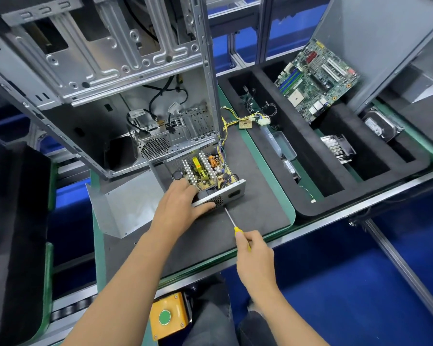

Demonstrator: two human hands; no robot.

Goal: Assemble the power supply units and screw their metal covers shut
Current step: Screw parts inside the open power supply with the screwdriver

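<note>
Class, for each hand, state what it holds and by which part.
Right hand grips the screwdriver by its yellow handle. Left hand holds the open power supply unit at its near front corner.

My left hand [179, 203] and right hand [254, 248] are bare, without gloves, rings or a watch. Both forearms are uncovered up to the frame's edge. Below them, my dark grey trousers [210, 320] show.
</note>
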